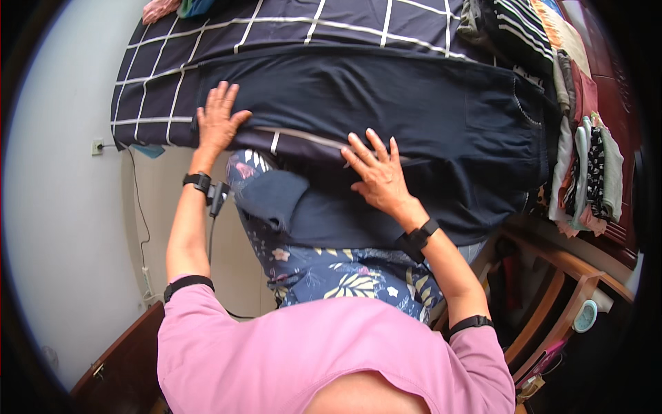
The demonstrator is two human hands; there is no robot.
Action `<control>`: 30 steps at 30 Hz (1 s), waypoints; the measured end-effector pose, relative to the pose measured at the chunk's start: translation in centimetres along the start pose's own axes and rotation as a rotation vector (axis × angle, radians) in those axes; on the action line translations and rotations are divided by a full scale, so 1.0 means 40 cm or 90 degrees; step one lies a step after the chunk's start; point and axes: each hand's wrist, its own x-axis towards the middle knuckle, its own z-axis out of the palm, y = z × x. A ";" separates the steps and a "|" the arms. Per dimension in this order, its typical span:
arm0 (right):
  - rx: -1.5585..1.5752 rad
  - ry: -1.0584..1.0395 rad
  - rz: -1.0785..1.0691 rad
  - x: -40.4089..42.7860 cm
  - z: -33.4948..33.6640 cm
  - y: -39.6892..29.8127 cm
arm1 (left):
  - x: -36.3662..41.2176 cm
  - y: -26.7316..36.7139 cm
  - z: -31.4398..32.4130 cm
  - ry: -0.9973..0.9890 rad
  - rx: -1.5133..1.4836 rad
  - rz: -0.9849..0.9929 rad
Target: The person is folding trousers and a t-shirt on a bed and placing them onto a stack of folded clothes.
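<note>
A pair of dark navy trousers (331, 88) lies across a bed with a dark checked cover (269, 28). The waistband is at the right, and a pocket with pale stitching shows there. One leg stretches flat to the left, while the other hangs over the bed's near edge onto my lap, its hem folded back. My left hand (218, 118) rests palm down on the hem end of the flat leg, fingers spread. My right hand (376, 173) lies on the cloth near the crotch, fingers apart, grasping nothing that I can see.
Folded clothes (584, 171) are piled at the bed's right end. Other garments (170, 9) lie at the far left corner. A wooden chair (553, 305) stands at my right, with a small light-blue clock (585, 316) by it. A cable (139, 207) runs down the left wall from a socket (97, 147).
</note>
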 end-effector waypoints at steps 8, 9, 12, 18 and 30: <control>0.051 0.241 0.144 -0.218 -0.087 0.086 | -0.196 0.103 -0.257 -0.025 -0.414 -0.042; 0.024 0.257 0.183 -0.264 -0.099 0.107 | -0.214 0.138 -0.289 -0.057 -0.457 -0.019; -0.037 0.324 0.302 -0.402 -0.129 0.177 | -0.245 0.225 -0.365 -0.208 -0.581 0.004; -0.088 0.453 0.596 -0.656 -0.132 0.289 | -0.276 0.307 -0.398 -0.372 -0.503 0.192; 0.882 0.667 0.851 -0.720 -0.084 0.438 | -0.327 0.338 -0.445 -0.285 -0.610 -0.024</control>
